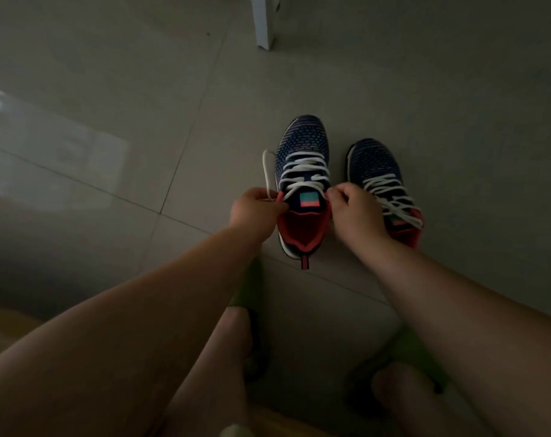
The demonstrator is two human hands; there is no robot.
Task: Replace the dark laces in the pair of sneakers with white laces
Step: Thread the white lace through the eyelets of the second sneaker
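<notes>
white lace (302,167): threaded up the left sneaker (302,184), ends out at the collar
left hand (256,209): grip pinches the left end, loop trailing outside
right hand (353,209): grip pinches the right end
right sneaker (381,181): just beside, white-laced too
floor (141,121): grey tiles under both

Two navy knit sneakers with red linings stand side by side on the floor, toes pointing away. The left sneaker (302,171) carries a white lace (302,167) criss-crossed up its front. The right sneaker (378,171) has its own white lace (390,197) lying looser.
</notes>
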